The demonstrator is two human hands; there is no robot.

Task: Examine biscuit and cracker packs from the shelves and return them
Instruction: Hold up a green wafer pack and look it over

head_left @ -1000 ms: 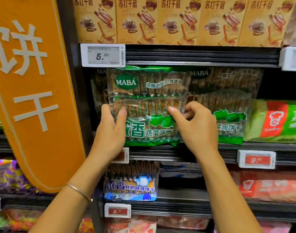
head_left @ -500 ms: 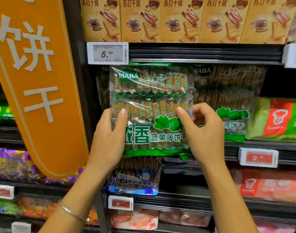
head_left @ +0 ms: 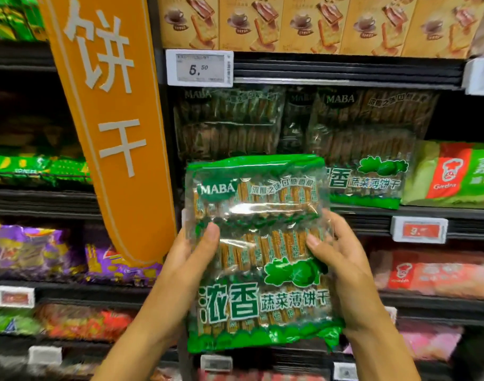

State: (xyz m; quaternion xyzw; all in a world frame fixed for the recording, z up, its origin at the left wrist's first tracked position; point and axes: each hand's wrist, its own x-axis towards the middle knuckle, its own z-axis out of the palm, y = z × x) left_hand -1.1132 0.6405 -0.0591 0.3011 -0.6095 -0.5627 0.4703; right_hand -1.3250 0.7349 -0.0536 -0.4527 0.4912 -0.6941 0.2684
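Note:
A green and clear MABA biscuit pack (head_left: 258, 259) is held upright in front of the shelves, its front facing me. My left hand (head_left: 188, 259) grips its left edge with the thumb across the front. My right hand (head_left: 337, 259) grips its right edge, thumb on the front too. Behind it, more of the same MABA packs (head_left: 367, 149) stand on the shelf (head_left: 373, 215) in shadow.
An orange hanging sign (head_left: 117, 127) with white characters juts out on the left. Tan cracker boxes (head_left: 312, 23) fill the top shelf above a 5.50 price tag (head_left: 199, 67). Green and red packs (head_left: 455, 174) lie at right, purple packs (head_left: 42, 254) at left.
Both hands have drawn the MABA pack off the shelf, down and toward me. It now hangs well in front of and below its shelf slot.

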